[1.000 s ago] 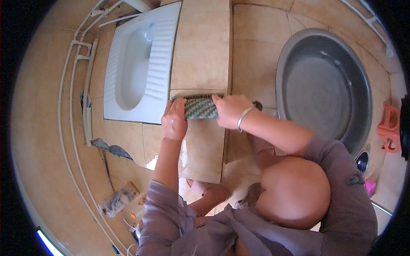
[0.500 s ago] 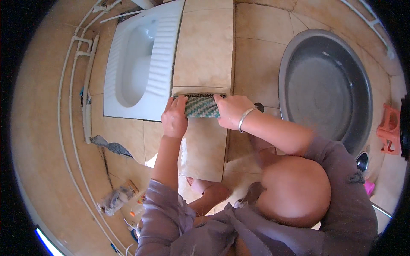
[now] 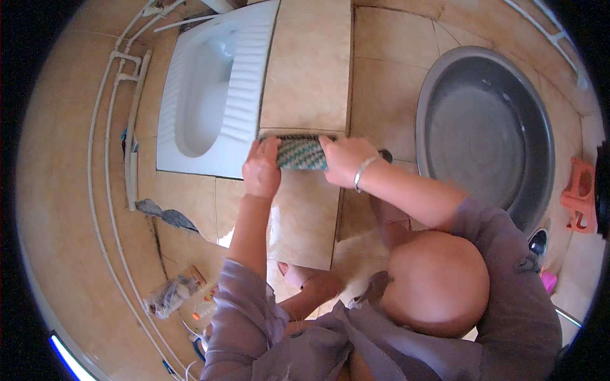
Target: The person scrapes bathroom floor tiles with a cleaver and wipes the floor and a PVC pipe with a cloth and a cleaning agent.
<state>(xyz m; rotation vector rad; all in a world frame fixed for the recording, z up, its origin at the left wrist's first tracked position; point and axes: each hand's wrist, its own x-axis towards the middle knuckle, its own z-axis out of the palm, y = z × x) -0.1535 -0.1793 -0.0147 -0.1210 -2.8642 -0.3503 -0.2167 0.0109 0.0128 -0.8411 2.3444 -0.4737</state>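
A knitted piece with teal and pale diagonal stripes and a dark edge along its far side is held over the tiled ledge. My left hand grips its left end, fingers bent over the far edge. Its right end is in my right hand, the thumb pressed on top. A silver bangle circles my right wrist. How far the piece runs under my fingers is hidden, and I cannot tell whether it is a cloth or a slipper.
Left of the ledge is a white squat toilet. A large grey oval basin stands on the right, near an orange plastic stool. White pipes run along the left wall. A plastic bag lies at lower left.
Both hands and the knitted piece have shifted very slightly away from me, staying together over the ledge. My grip at both ends looks the same.
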